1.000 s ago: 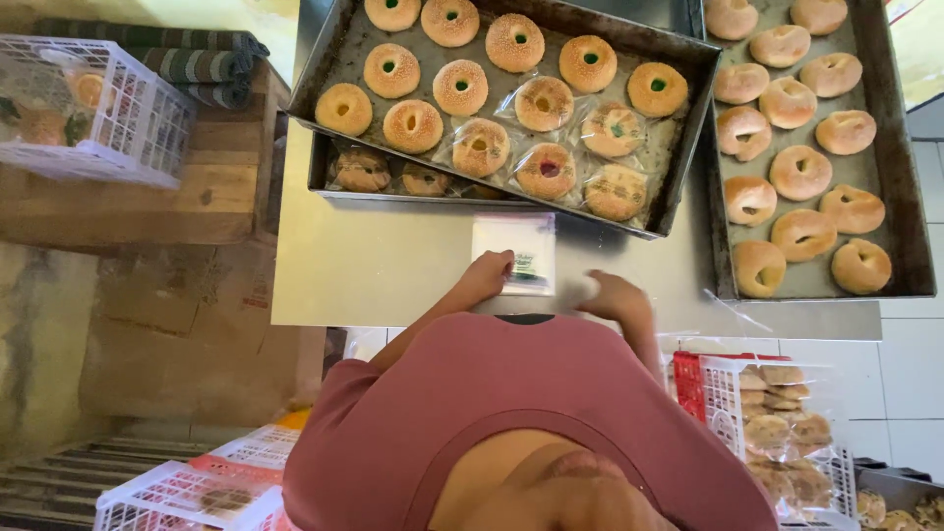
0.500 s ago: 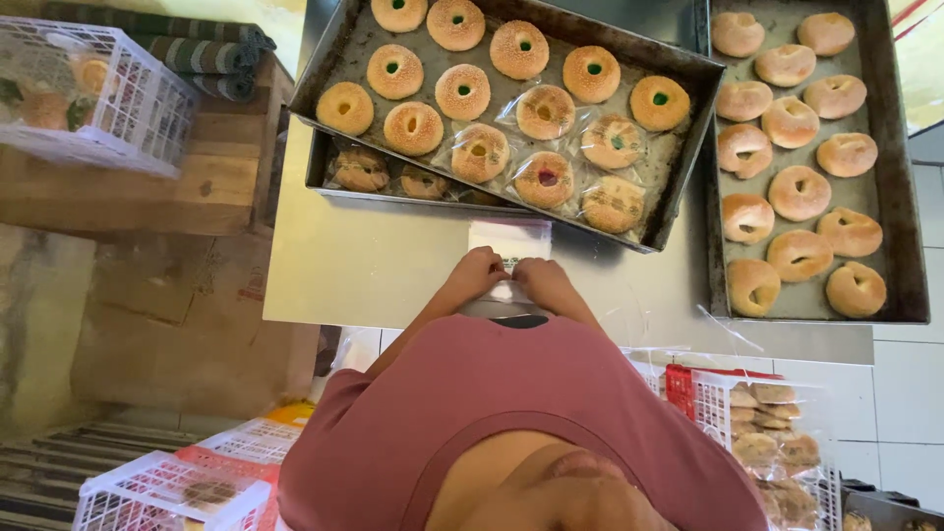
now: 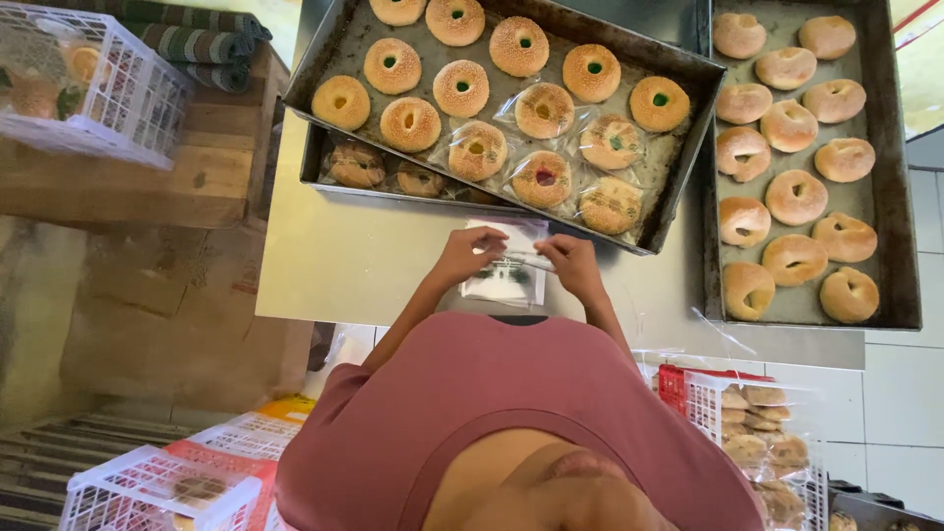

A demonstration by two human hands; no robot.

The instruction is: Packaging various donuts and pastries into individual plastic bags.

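Head view, looking down: my left hand (image 3: 470, 256) and right hand (image 3: 570, 264) pinch their fingers on a thin clear plastic bag (image 3: 509, 264) over the steel desk (image 3: 364, 246), just below the tray of sesame ring buns (image 3: 511, 88). I judge the slippery film could slide free or tear.

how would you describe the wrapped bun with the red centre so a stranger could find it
Start at the large dark metal tray of sesame-topped ring buns on the steel table. Look at its near row, where the buns sit in clear plastic wrappers. The red-centred wrapped bun is the middle one; its neighbours' centres look green or yellow.
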